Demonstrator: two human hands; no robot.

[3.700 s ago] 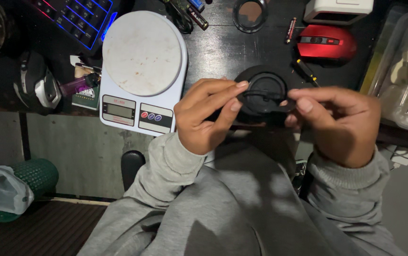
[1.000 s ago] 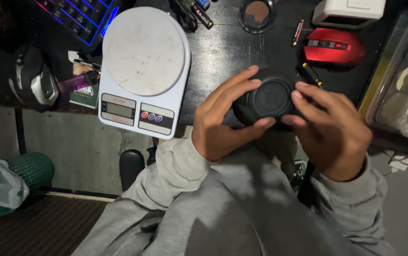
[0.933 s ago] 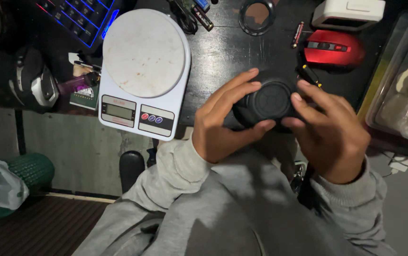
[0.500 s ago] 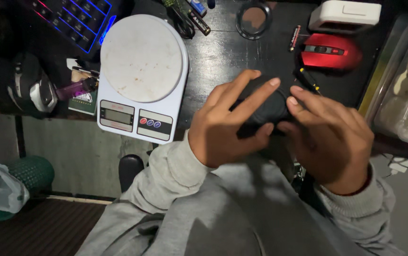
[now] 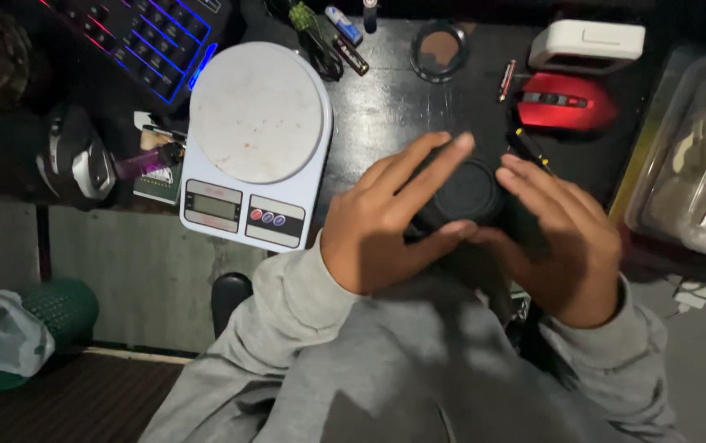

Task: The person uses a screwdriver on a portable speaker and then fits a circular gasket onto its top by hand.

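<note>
**Both hands wrapped around a round black thing at the desk edge**

Biggest thing here is the dark desk (image 5: 394, 107), running across the top of the view. On it, around 11 o'clock from the hands, sits a white kitchen scale (image 5: 256, 143) with a round plate and a little display facing the person. Up at 10 o'clock there's a backlit keyboard (image 5: 152, 37) glowing blue and pink. Over at 3 o'clock is a clear plastic container (image 5: 689, 172), and at 1 o'clock a red mouse (image 5: 564, 102) with a white box (image 5: 587, 45) just above it. Down at 8 o'clock, on the floor, a green basket (image 5: 49, 316).

Now the hands — the left hand (image 5: 386, 226) and right hand (image 5: 562, 238) are both closed around a round black object (image 5: 468, 193), held near the front edge of the desk, dead centre of the view. Left fingers (image 5: 427, 164) stretch over its upper left side, right fingers (image 5: 533, 184) cover its right side, and the thumbs meet underneath it. Its flat round face points up at the camera. Can't tell what it is — too dark.
</note>
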